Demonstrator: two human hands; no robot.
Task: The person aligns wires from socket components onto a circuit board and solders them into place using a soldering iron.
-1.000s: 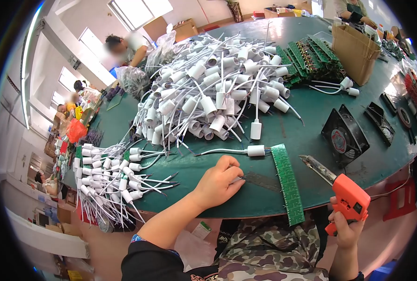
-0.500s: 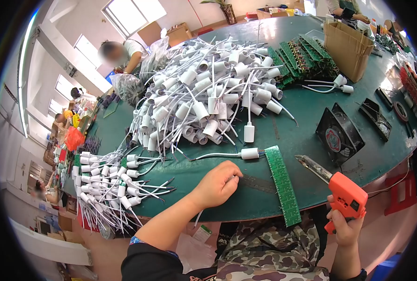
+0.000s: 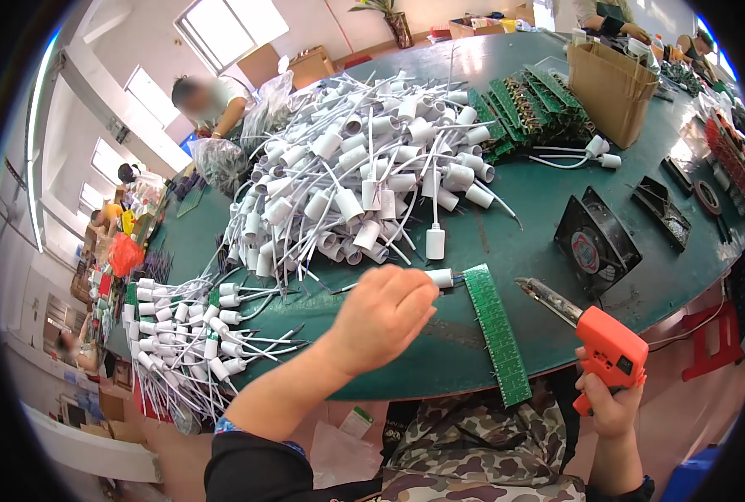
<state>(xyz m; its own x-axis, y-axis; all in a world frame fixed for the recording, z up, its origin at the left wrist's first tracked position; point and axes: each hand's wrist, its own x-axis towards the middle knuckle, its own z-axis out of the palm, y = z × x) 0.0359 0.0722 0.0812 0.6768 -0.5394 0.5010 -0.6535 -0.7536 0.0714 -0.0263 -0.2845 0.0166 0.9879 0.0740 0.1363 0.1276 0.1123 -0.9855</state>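
On the counter (image 3: 422, 372), left: white sockets (image 3: 217, 325) lie bunched.
Left hand (image 3: 381, 322): curled; whether grasping anything, we cannot tell.
Single socket (image 3: 442, 278): partly behind it, near the far end of the green board (image 3: 498, 335); probably light, rigid, slick; hold the body, spare the fragile wires (image 3: 459, 277).
Right hand (image 3: 611, 403): wrapped round the handle of the soldering gun (image 3: 611, 345).

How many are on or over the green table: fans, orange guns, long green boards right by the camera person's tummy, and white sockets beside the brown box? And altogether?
Fan: 1
Orange gun: 1
Long green board: 1
White sockets beside the box: 2
Total: 5
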